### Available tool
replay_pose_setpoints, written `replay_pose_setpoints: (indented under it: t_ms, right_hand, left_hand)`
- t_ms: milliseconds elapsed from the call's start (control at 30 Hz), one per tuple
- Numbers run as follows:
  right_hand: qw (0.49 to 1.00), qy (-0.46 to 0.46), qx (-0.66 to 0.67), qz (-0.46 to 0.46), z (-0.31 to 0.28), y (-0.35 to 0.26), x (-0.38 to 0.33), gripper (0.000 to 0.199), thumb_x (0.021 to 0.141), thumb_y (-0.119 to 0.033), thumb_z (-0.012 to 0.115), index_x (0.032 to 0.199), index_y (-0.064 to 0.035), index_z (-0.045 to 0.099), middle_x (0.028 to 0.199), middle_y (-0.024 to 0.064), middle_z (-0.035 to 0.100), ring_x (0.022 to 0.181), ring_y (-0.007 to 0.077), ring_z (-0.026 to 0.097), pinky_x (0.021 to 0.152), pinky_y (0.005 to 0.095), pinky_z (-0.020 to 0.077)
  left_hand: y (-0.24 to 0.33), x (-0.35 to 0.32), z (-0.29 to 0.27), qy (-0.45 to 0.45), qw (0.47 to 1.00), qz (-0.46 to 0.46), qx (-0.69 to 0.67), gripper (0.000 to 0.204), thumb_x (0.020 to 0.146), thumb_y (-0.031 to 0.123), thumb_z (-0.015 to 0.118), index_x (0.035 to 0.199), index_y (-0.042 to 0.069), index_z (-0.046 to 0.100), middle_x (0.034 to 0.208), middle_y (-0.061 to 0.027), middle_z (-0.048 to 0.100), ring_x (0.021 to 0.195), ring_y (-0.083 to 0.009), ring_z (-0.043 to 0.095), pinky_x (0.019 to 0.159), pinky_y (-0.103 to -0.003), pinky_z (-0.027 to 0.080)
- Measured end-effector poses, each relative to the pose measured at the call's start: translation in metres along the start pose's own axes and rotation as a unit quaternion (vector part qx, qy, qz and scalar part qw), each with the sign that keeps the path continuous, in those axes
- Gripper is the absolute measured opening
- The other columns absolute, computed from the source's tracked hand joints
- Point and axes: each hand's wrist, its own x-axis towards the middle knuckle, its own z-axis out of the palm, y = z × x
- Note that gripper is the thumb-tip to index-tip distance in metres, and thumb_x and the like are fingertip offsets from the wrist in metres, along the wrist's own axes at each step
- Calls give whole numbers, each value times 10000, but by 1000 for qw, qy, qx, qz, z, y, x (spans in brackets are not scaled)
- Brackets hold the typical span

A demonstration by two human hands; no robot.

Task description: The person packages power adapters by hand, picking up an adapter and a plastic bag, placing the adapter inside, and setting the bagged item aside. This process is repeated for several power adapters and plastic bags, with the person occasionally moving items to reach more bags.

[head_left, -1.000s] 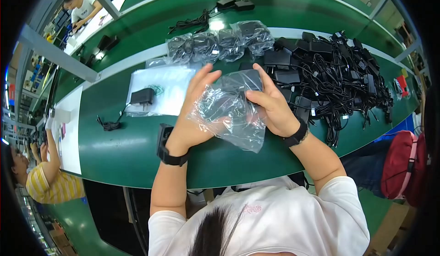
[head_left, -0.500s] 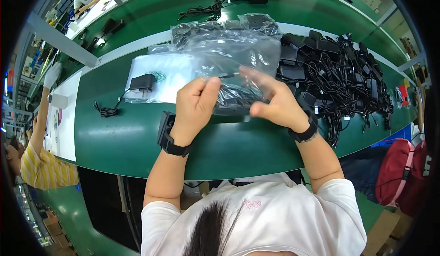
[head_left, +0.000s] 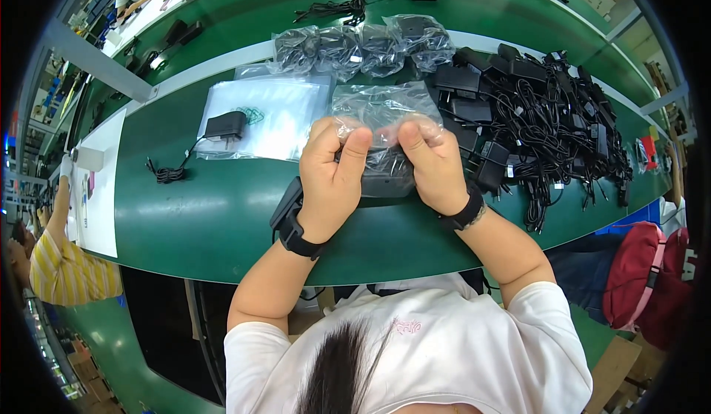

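Note:
My left hand (head_left: 331, 175) and my right hand (head_left: 435, 164) both pinch a clear plastic bag (head_left: 385, 114) just above the green table (head_left: 192, 214). A black power adapter (head_left: 386, 181) sits inside the bag between my hands. The bag's open end spreads away from me. Both wrists wear black bands.
A stack of flat clear bags (head_left: 274, 114) lies to the left with a loose black adapter (head_left: 224, 125) and its cord on it. Several bagged adapters (head_left: 363, 44) line the far side. A tangled pile of black adapters (head_left: 541, 110) fills the right. A person in a striped shirt (head_left: 63, 266) sits far left.
The bag, held loose and wide before, is now drawn down around the adapter. My hands have come closer together and nearer to me, fingers pinching the plastic.

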Motion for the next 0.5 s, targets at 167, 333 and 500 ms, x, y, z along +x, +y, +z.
replay_pose_setpoints:
  t_ms: [167,333,500]
  right_hand:
    - [998,24,-43,-31,9,-16,-2,386,905,-360,499,768,-6,568,757,21,565,715,90,485,679,224,382]
    - [1000,2,-6,-16,10,-18,-3,358,899,-342,518,792,-7,584,801,18,581,739,92,504,695,231,396]
    - [992,-45,94,75,7,-17,1,272,883,-283,559,863,-15,603,850,20,596,797,104,533,757,248,420]
  left_hand:
    - [21,-7,-4,19,995,-91,-48,261,886,230,554,759,4,579,691,-54,568,627,-155,513,562,-256,389]
    - [22,-8,-11,45,993,98,53,257,881,228,553,729,22,579,667,-76,558,591,-226,510,546,-280,396]
    - [14,-11,-10,43,996,76,28,243,885,230,546,771,19,588,725,-89,576,648,-234,530,581,-291,409]
